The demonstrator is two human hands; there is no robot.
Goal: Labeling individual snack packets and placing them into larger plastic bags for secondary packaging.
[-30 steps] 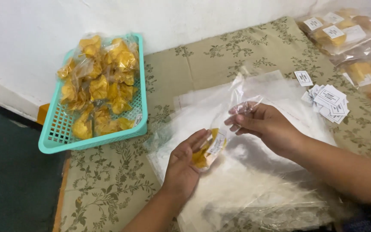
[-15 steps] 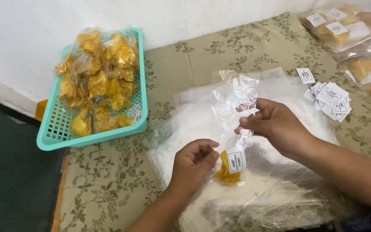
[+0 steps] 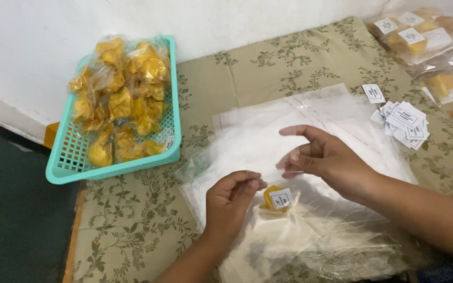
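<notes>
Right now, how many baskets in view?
1: a teal basket at left by the wall, full of bagged yellow chips. More bagged chips lie loose at top right.

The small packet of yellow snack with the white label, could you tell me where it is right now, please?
In the head view it lies low and centre: the small labelled packet sits on the pile of clear plastic bags, between the left hand and the right hand.

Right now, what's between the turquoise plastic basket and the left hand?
In the head view, only bare floral olive cloth and the edge of the clear plastic bag pile lie between the basket and left hand.
</notes>
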